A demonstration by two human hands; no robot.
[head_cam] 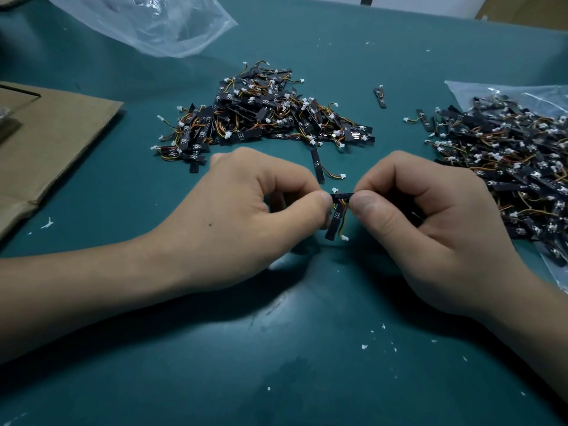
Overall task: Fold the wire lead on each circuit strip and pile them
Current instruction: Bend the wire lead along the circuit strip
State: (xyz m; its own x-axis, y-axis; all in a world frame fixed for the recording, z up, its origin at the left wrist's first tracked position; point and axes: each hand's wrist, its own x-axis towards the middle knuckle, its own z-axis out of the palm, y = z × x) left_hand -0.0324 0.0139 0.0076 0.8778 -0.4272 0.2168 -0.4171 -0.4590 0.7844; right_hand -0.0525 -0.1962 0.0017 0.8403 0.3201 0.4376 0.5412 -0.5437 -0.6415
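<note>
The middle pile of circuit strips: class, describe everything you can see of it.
The middle pile is a loose, low heap of many small, flat black strips with thin red, yellow and orange wires ending in white plugs. The strips lie crossed at all angles on the teal table, beyond the left hand and right hand, which do not touch it.

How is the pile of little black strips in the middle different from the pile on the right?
The middle pile of black circuit strips lies straight on the teal-green table mat; the right pile of black circuit strips lies on a clear plastic bag. The middle pile shows whole, while the right pile runs off the picture's edge. Both are loose heaps of black strips with red and yellow wires and white plugs.
</note>
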